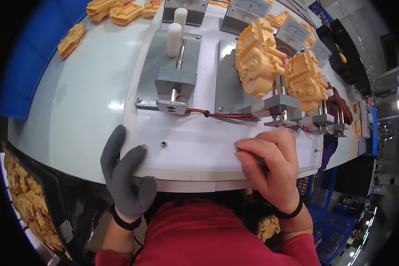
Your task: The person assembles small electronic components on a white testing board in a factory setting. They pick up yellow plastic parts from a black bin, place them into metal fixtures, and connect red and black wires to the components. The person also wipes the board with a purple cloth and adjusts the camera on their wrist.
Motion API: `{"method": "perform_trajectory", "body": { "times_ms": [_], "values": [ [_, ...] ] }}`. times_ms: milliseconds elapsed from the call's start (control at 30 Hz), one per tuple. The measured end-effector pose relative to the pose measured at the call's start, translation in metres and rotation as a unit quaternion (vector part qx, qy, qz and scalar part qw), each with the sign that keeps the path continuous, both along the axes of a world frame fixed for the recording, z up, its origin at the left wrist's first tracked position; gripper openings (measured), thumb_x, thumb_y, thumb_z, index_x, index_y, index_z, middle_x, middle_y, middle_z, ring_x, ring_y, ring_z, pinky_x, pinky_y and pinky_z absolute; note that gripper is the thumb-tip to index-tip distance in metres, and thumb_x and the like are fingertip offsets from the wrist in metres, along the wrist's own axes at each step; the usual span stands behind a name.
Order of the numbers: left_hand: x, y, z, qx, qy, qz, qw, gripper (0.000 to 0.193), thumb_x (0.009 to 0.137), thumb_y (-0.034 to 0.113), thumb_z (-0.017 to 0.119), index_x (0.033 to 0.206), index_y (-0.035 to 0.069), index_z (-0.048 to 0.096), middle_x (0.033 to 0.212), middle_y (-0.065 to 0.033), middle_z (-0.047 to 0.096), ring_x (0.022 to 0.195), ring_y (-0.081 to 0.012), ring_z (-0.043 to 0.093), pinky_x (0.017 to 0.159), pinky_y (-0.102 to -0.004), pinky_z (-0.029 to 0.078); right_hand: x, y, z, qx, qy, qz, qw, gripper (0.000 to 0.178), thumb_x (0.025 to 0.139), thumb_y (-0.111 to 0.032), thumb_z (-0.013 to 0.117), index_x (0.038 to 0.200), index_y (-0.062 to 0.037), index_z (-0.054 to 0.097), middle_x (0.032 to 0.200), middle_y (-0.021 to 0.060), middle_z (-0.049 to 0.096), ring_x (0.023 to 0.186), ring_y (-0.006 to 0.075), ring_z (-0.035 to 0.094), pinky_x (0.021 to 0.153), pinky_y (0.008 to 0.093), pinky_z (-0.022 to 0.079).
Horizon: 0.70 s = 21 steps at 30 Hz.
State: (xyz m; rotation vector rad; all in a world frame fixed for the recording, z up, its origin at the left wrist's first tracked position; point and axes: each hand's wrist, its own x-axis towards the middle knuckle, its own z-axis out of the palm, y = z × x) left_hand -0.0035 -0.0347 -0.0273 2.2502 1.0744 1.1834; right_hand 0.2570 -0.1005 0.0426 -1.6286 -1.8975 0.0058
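My left hand (127, 177), in a grey glove with one fingertip bare, rests at the near edge of the white board with its fingers apart and nothing in them. Just right of it a small metal toggle switch (163, 144) stands up from the board. My right hand (275, 164), ungloved, pinches thumb and forefinger together low over the board's front. Something small and dark shows between those fingertips, too covered to name. Beyond it, a yellow plastic housing (258, 60) sits on a grey test fixture (281, 104). Another yellow housing (307, 82) sits on the neighbouring fixture to the right.
A grey fixture (177, 80) with white posts and a metal rod carries no housing. Analog meters (244, 15) line the back. Loose yellow housings (71, 40) lie at the far left, beside a blue bin (35, 57). A purple-sleeved person's arm (328, 150) is at the right.
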Motion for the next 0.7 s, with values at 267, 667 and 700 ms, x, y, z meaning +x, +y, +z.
{"method": "perform_trajectory", "body": {
  "times_ms": [267,667,700],
  "values": [
    [-0.004,-0.006,0.001,-0.003,0.027,0.015,1.000,0.041,0.076,0.019,0.058,0.113,0.001,0.060,0.137,-0.0295,0.043,0.128,-0.0418,0.044,0.106,-0.0491,0.036,-0.001,-0.001,-0.001,0.002,0.001,0.012,1.000,0.025,0.073,-0.006,0.077,0.096,-0.0126,0.068,0.084,-0.0003,0.057,0.075,0.0195,0.053,0.069,0.0320,0.037],
    [0.016,-0.012,-0.004,-0.021,-0.083,0.019,0.996,0.044,0.100,0.028,0.035,0.129,-0.004,0.046,0.145,-0.0277,0.036,0.132,-0.0408,0.039,0.109,-0.0500,0.033,0.003,0.002,-0.004,0.019,0.017,0.027,0.999,0.014,0.078,-0.010,0.067,0.089,-0.0098,0.058,0.085,0.0029,0.051,0.080,0.0216,0.053,0.073,0.0349,0.040],
    [0.016,-0.011,-0.001,-0.002,-0.047,0.021,0.999,0.044,0.100,0.027,0.034,0.130,-0.004,0.045,0.146,-0.0269,0.036,0.133,-0.0405,0.038,0.109,-0.0505,0.032,0.002,0.004,-0.005,0.027,0.030,0.023,0.999,0.014,0.077,-0.010,0.066,0.089,-0.0094,0.058,0.084,0.0031,0.050,0.080,0.0216,0.052,0.073,0.0350,0.040]
  ]
}}
